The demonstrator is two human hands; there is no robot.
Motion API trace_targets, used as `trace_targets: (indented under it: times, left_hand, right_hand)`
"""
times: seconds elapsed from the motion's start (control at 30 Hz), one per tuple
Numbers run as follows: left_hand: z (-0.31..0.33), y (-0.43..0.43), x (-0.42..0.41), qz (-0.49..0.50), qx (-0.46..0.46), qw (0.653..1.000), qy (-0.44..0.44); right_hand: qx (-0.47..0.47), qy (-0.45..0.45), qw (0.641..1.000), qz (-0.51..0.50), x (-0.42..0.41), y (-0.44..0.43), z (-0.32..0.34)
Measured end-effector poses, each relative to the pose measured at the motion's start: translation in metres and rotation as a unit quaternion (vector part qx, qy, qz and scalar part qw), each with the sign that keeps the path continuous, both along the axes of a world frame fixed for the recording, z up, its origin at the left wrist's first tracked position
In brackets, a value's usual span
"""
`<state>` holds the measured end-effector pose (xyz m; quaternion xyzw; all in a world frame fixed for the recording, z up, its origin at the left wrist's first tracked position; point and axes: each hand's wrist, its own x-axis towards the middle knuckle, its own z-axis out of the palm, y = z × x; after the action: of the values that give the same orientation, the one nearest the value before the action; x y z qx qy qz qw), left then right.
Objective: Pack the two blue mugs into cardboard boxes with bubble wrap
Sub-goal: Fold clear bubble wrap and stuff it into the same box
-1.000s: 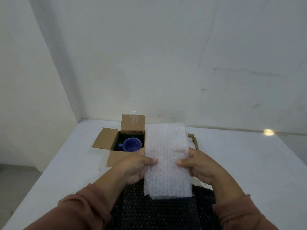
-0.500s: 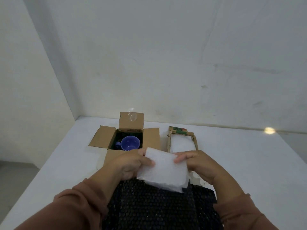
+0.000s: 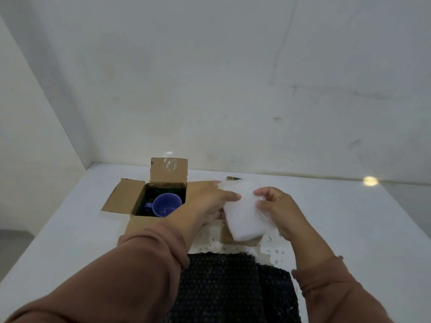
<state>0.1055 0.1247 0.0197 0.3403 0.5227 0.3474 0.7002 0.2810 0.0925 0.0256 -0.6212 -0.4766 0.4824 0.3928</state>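
A white table (image 3: 70, 234) is meeting bare walls (image 3: 210, 89); my left hand (image 3: 210, 203) and right hand (image 3: 282, 210) are pinching folded bubble wrap (image 3: 245, 220) at twelve o'clock.

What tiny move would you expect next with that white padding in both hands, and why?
Probably lowering the folded white bubble wrap into the second box just beneath it. Both the left hand and right hand pinch it over that box, whose cardboard edge peeks out below. The blue mug in the open box alongside sits uncovered.

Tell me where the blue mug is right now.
Head view, left of centre: the blue mug sits inside the open cardboard box, just left of the left hand.
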Motion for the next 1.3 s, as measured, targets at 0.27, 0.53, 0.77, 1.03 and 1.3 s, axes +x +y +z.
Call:
trace_targets:
  times: [0.27,0.53,0.77,1.03,1.3]
  left_hand:
    - [-0.037,0.015,0.03,-0.037,0.228,0.906,0.354]
    - [-0.064,0.016,0.02,-0.177,0.452,0.588,0.647]
    - [-0.075,0.023,0.013,-0.331,0.396,0.531,0.672]
    - [-0.054,0.037,0.015,-0.45,0.343,0.469,0.678]
    - [-0.053,0.035,0.024,-0.463,0.344,0.418,0.702]
  right_hand:
    - [-0.023,-0.185,0.982,-0.024,-0.002,0.035,-0.043]
    - [0.054,-0.518,0.854,0.008,-0.006,0.033,-0.069]
    - [0.104,-0.572,0.785,0.215,-0.007,0.044,-0.084]
    - [0.045,-0.608,0.76,0.225,-0.004,0.044,-0.091]
    - [0.021,-0.626,0.744,0.23,-0.008,0.042,-0.09]
